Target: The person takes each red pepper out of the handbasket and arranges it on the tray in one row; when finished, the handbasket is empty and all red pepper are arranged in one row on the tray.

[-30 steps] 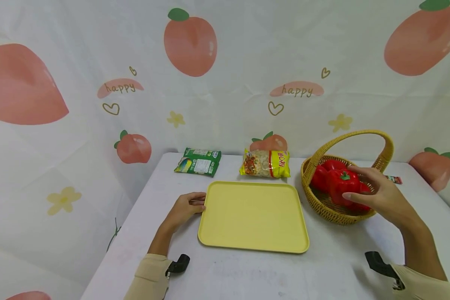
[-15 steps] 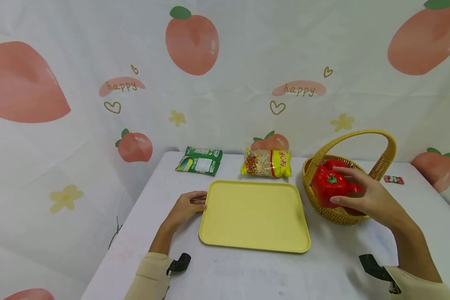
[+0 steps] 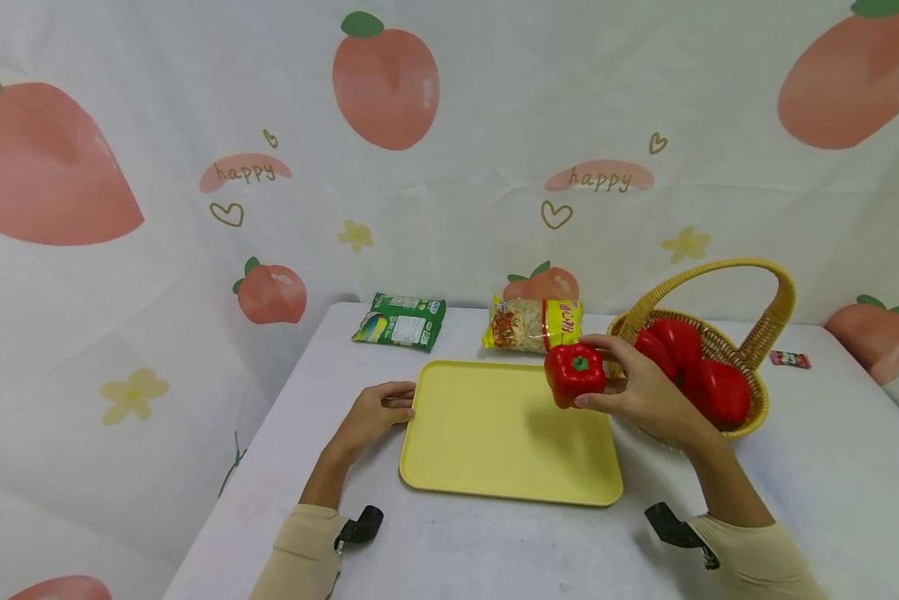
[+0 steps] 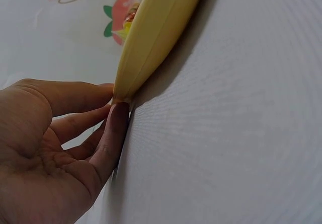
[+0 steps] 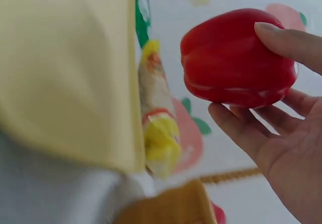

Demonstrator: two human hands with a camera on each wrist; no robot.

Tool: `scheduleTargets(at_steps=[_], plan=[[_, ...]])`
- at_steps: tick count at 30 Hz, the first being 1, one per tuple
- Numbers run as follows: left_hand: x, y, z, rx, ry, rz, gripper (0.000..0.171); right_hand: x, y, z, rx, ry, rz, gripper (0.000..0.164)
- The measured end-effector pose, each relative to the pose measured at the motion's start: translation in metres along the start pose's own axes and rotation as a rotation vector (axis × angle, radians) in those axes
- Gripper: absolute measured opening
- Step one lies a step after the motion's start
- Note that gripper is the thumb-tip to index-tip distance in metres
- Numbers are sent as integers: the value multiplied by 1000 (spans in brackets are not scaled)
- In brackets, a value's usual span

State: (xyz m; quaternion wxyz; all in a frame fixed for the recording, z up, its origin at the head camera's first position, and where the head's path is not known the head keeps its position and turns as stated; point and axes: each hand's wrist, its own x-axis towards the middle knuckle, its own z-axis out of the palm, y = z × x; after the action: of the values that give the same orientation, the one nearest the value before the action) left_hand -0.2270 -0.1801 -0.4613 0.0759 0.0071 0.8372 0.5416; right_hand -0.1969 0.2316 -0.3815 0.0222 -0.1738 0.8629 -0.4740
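My right hand (image 3: 647, 400) holds a red bell pepper (image 3: 573, 375) between thumb and fingers. It hangs over the back right part of a yellow tray (image 3: 486, 442), its green stem turned toward the head camera. In the right wrist view the thumb lies on one side of the bell pepper (image 5: 231, 58) and the fingers on the other. At the tray's left edge, my left hand (image 3: 370, 421) pinches the rim with its fingertips; the left wrist view shows the tray edge (image 4: 146, 43) between them. A wicker basket (image 3: 756, 408) with several red peppers (image 3: 719, 392) stands right of the tray.
Behind the tray lie a green packet (image 3: 400, 322) and a yellow and clear food bag (image 3: 531, 325). A small red wrapped snack (image 3: 790, 359) lies right of the basket. The basket's tall handle (image 3: 707, 267) arches upward. A printed curtain (image 3: 449, 208) hangs behind the white table (image 3: 494, 550).
My right hand has lifted the bell pepper out of the basket and carried it left, over the tray. The left hand and the tray have stayed in place.
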Motion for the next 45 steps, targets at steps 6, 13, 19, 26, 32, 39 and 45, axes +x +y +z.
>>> scheduleTargets(at_steps=[6, 13, 19, 26, 32, 39, 45], plan=[[1, 1, 2, 7, -8, 9, 48, 27, 1, 29, 66, -20, 8, 82], [2, 1, 2, 11, -5, 4, 48, 53, -7, 61, 83, -48, -53, 85], [1, 0, 2, 9, -6, 4, 48, 70, -16, 87, 66, -57, -39, 82], [-1, 1, 1, 16, -2, 0, 48, 83, -19, 110, 63, -71, -10, 82], [-1, 1, 1, 22, 0, -9, 48, 90, -19, 122, 69, -82, 6, 81], [0, 0, 0, 18, 1, -13, 47, 94, -20, 131, 83, -81, 15, 80], [0, -1, 1, 19, -3, -14, 47, 96, -19, 135, 74, -87, 13, 81]])
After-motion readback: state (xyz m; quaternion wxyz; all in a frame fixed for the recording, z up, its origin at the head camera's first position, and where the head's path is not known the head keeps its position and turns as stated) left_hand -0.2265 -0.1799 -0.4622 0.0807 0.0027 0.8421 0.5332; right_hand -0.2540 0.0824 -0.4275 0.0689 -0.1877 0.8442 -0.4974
